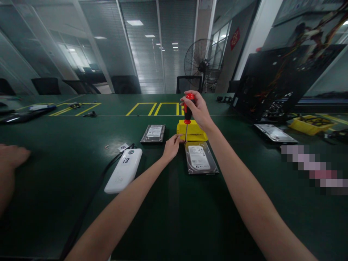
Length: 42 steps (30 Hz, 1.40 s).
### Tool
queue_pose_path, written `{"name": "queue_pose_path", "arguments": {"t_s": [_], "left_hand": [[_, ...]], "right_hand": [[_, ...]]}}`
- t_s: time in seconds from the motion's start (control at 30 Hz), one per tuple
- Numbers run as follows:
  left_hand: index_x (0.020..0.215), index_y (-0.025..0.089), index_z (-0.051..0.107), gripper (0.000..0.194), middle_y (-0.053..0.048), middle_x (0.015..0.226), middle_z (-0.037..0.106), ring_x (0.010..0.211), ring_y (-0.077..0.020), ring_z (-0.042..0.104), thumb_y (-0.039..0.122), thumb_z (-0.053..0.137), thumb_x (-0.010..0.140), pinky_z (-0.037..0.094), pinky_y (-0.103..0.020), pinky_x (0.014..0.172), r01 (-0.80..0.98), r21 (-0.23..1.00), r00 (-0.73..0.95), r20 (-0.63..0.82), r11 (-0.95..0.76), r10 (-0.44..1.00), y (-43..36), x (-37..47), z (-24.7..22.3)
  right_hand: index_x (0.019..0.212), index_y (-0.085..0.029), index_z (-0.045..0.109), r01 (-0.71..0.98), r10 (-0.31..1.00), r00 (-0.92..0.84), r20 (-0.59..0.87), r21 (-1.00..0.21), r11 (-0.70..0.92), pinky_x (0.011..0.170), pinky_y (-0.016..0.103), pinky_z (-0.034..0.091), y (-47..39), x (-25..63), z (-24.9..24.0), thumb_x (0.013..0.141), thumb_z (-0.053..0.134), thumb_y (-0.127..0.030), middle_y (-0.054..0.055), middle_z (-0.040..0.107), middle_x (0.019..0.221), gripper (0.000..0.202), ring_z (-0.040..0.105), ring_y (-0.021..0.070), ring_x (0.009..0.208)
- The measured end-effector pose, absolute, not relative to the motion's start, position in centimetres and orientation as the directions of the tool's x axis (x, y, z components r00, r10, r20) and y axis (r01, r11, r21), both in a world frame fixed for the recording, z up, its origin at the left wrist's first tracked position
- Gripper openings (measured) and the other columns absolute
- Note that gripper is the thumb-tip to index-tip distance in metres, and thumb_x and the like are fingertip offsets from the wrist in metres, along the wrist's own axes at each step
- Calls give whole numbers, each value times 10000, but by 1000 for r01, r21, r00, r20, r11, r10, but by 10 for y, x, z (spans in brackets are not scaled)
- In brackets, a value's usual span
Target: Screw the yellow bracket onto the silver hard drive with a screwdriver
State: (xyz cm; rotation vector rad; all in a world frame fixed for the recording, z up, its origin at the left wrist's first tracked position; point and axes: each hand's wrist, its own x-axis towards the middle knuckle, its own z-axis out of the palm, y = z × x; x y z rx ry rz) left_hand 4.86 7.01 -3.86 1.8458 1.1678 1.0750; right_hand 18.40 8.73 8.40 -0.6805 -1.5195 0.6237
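Note:
My right hand [197, 108] is closed round the red-and-black handle of a screwdriver [187, 112], held nearly upright. Its metal shaft points down to the far left corner of a hard drive [199, 158], which lies flat, label up. Beside that corner my left hand [172, 148] has its fingertips pinched close to the screwdriver's tip; what they hold, if anything, is too small to make out. Directly behind the drive is a yellow plastic bin [194, 130]. A second hard drive [153, 133] lies to the left, apart from my hands.
A white power bank [125, 172] with a black cable lies left of my left forearm. Another person's hand [13, 156] rests at the far left. To the right are a black computer case [272, 83], another hard drive [275, 133] and a yellow tray [311, 127].

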Motion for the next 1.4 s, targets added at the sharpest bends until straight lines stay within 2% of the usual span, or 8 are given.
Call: {"name": "queue_pose_path", "arguments": {"t_s": [0.33,0.63,0.97,1.13,1.4], "left_hand": [[1099,170,608,265,-41,905,731,950,-184,670,218,415,923,478,-315,893,361,861,245,283,-358,927,73,50,-41],[1103,161,603,251,-59,949,722,943,-180,673,188,472,890,503,-306,870,329,870,262,289,-367,921,74,49,-45],[1113,145,598,269,-108,1038,700,981,-222,664,191,563,850,537,-320,815,301,869,293,309,-394,905,73,47,-45],[1068,153,619,242,-87,1016,711,949,-212,676,173,602,827,522,-306,840,347,858,267,298,-380,916,70,48,-39],[1080,149,612,266,-73,936,729,920,-200,685,155,613,815,509,-310,873,357,853,267,298,-381,916,71,48,-40]], "right_hand": [[1080,-288,440,119,722,-69,688,-713,691,765,334,511,91,184,82,814,499,-523,42,525,1013,360,569,166,916],[1061,-278,455,92,735,-41,677,-730,678,763,322,526,88,183,83,813,531,-460,39,536,1010,318,583,158,905],[1053,-279,463,69,729,-36,683,-726,684,763,314,530,89,182,82,809,559,-462,31,550,999,319,589,153,895],[1035,-265,458,31,728,-21,685,-727,686,739,320,524,92,182,82,801,584,-421,29,555,964,308,597,150,840],[1047,-262,453,35,732,-45,680,-731,681,734,303,527,90,181,83,813,569,-402,27,545,971,297,593,144,855]]}}
